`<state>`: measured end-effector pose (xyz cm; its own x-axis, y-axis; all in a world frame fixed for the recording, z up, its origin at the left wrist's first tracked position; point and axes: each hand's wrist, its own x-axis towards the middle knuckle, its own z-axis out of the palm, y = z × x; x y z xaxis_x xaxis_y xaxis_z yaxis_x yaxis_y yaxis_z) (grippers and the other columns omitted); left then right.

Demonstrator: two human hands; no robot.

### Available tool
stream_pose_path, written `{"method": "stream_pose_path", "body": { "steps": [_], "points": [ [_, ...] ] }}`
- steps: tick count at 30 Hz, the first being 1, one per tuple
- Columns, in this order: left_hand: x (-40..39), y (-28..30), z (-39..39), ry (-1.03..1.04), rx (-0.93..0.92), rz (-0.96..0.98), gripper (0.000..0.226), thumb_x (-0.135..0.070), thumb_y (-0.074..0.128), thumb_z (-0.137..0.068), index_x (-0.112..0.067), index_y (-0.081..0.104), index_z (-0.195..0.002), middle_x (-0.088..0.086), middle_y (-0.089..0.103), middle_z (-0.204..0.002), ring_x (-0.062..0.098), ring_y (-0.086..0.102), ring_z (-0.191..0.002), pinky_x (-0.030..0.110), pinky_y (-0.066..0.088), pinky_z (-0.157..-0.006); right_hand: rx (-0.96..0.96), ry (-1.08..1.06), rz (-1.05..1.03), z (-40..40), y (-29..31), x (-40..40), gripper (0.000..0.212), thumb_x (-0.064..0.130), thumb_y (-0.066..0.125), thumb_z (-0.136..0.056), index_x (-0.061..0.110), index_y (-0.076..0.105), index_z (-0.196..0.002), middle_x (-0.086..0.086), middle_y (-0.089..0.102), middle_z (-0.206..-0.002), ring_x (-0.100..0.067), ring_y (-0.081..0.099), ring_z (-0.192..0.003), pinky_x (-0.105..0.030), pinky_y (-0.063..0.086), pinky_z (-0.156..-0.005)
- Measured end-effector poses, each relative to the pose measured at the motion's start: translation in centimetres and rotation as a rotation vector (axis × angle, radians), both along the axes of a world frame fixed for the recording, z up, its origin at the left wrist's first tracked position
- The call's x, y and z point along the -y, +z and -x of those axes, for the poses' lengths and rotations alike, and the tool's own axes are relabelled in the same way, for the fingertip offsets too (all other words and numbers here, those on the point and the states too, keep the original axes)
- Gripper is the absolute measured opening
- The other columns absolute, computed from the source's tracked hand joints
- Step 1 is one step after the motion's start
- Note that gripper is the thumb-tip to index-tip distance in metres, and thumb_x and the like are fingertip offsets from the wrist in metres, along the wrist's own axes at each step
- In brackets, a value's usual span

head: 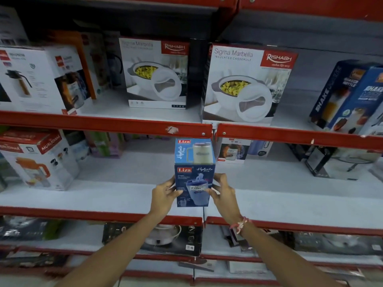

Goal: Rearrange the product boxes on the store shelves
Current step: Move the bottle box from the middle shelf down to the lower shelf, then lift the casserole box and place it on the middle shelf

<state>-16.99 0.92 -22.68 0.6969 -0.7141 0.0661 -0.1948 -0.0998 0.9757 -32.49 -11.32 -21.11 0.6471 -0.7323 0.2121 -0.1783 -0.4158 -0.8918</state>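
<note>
Red-edged store shelves (103,121) with white decks fill the view, stocked with boxed kitchenware. On the upper deck stand two Sigma Marbella casserole boxes (246,83), side by side, with flask boxes (37,79) to the left and blue shaker boxes (348,96) to the right. Below, a Murlidhar jug box (39,160) sits at the left of the middle shelf.

At the centre, a blue Liza Hydrate Pro box (193,172) is held upright in front of the middle shelf, its top just under the red rail above. The left hand (163,195) clasps its left side, fingers curled around the edge and thumb on the front face. The right hand (222,191) grips the right side likewise, fingertips pressed on the front near the printed mug. A pink thread band (240,224) circles the right wrist.
</note>
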Motion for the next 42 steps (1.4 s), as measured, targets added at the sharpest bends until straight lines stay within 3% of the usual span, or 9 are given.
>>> {"method": "stream_pose_path", "body": {
  "steps": [4,9,12,17,23,28,30,34,42],
  "points": [
    [1.0,-0.9,0.2,0.046,0.019,-0.071,0.045,0.002,0.067,-0.081,0.000,0.057,-0.125,0.017,0.064,-0.123,0.032,0.064,-0.108,0.038,0.058,-0.085,-0.052,-0.013,-0.040,-1.4,-1.6,0.8,0.037,0.002,0.061,-0.089,0.008,0.045,-0.122,-0.003,0.063,-0.126,-0.026,0.065,-0.112,-0.011,0.050,-0.085],
    [1.2,-2.4,-0.1,0.077,-0.008,-0.132,0.047,0.001,0.065,-0.082,0.000,0.054,-0.128,0.021,0.064,-0.123,0.040,0.063,-0.109,0.056,0.053,-0.090,-0.140,-0.023,-0.086,-2.0,-3.1,1.2,0.037,0.008,0.065,-0.088,0.008,0.044,-0.119,-0.011,0.063,-0.129,-0.028,0.066,-0.111,-0.034,0.054,-0.091],
    [1.2,-2.9,-0.2,0.077,-0.014,-0.145,0.049,0.005,0.063,-0.083,0.000,0.051,-0.130,0.021,0.062,-0.125,0.039,0.063,-0.110,0.054,0.052,-0.092,-0.164,-0.030,-0.088,-2.1,-3.4,1.4,0.034,0.008,0.065,-0.088,0.017,0.041,-0.109,-0.012,0.063,-0.128,-0.029,0.067,-0.108,-0.033,0.055,-0.088],
    [0.8,-3.3,-0.6,0.024,-0.018,-0.198,0.051,0.007,0.061,-0.083,-0.002,0.048,-0.132,0.019,0.060,-0.128,0.037,0.059,-0.116,0.051,0.049,-0.099,-0.239,-0.018,-0.065,-1.9,-4.2,1.9,0.025,0.006,0.061,-0.091,0.016,0.043,-0.105,-0.011,0.065,-0.126,-0.018,0.066,-0.090,-0.005,0.048,-0.061],
    [0.1,-2.2,-1.3,-0.089,-0.028,-0.252,0.052,0.001,0.064,-0.083,-0.005,0.046,-0.132,0.017,0.057,-0.135,0.036,0.057,-0.119,0.048,0.049,-0.099,-0.261,0.035,-0.081,-1.2,-3.4,1.9,0.044,0.013,0.067,-0.088,0.011,0.046,-0.126,-0.009,0.064,-0.130,-0.013,0.067,-0.082,-0.007,0.048,-0.065],
    [-1.1,1.3,-1.8,-0.041,0.069,-0.180,0.073,-0.013,0.072,-0.079,-0.008,0.034,-0.142,0.009,0.043,-0.146,0.030,0.047,-0.129,0.044,0.048,-0.098,-0.263,0.094,0.043,0.0,0.9,1.9,0.059,0.025,0.072,-0.084,0.015,0.045,-0.135,-0.003,0.059,-0.135,-0.021,0.063,-0.114,-0.023,0.052,-0.086],
    [-1.5,3.5,-2.0,0.038,0.108,-0.110,0.076,-0.019,0.075,-0.076,-0.010,0.036,-0.141,0.009,0.043,-0.144,0.024,0.049,-0.124,0.032,0.052,-0.088,-0.244,0.088,0.137,0.6,3.7,2.0,0.052,0.034,0.070,-0.084,0.017,0.053,-0.130,0.000,0.062,-0.132,-0.013,0.061,-0.112,-0.022,0.054,-0.087],
    [-1.2,9.4,-2.3,0.064,0.257,0.031,0.057,-0.033,0.068,-0.081,-0.019,0.045,-0.131,0.001,0.055,-0.127,0.009,0.056,-0.106,0.010,0.045,-0.071,-0.104,0.027,0.259,1.4,10.2,2.5,0.037,0.040,0.065,-0.086,0.020,0.066,-0.116,0.004,0.069,-0.117,-0.006,0.066,-0.100,-0.014,0.054,-0.082],
    [6.2,21.2,-2.0,0.053,0.376,0.337,0.046,-0.036,0.062,-0.086,-0.020,0.049,-0.127,-0.004,0.059,-0.122,0.008,0.058,-0.109,0.021,0.051,-0.077,0.389,-0.246,0.363,1.2,19.7,7.7,0.029,0.026,0.066,-0.089,0.018,0.063,-0.117,0.007,0.066,-0.110,-0.008,0.064,-0.102,-0.026,0.054,-0.093]
  ]
}}
